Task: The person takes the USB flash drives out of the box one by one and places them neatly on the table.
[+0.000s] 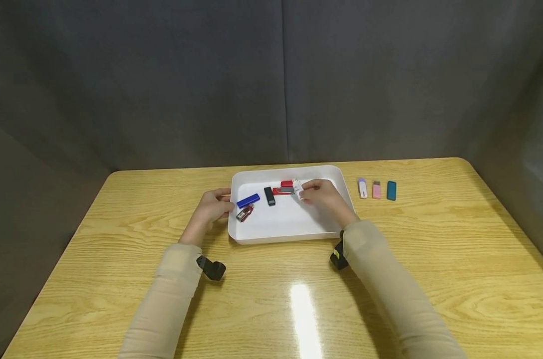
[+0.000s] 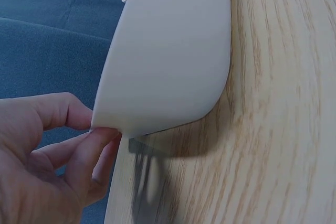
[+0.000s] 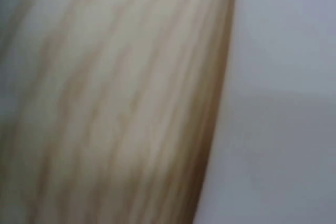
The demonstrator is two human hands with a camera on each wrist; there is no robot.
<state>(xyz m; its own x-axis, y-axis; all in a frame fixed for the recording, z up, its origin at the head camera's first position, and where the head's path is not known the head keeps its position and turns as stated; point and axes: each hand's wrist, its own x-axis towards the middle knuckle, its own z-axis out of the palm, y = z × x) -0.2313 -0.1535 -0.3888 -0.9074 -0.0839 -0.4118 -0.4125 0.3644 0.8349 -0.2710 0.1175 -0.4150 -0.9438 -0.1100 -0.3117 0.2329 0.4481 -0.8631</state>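
A shallow white tray (image 1: 280,227) lies on the wooden table with several USB sticks in it. My left hand (image 1: 210,207) pinches the tray's left edge; the left wrist view shows the thumb and fingers of that hand (image 2: 63,150) at the tray wall (image 2: 168,51). Over the tray, my right hand (image 1: 323,196) holds a white USB stick (image 1: 297,189) between thumb and fingers. Beneath and beside it lie a red USB stick (image 1: 287,183) and a red-and-silver one (image 1: 286,190). Further left are a black USB stick (image 1: 269,196), a blue one (image 1: 248,201) and a dark red swivel one (image 1: 245,213).
Right of the tray, a white-and-purple USB stick (image 1: 362,188), a pink one (image 1: 376,190) and a teal one (image 1: 391,190) stand in a row on the table (image 1: 433,239). A dark curtain (image 1: 200,89) hangs behind. The right wrist view is blurred and shows no hand.
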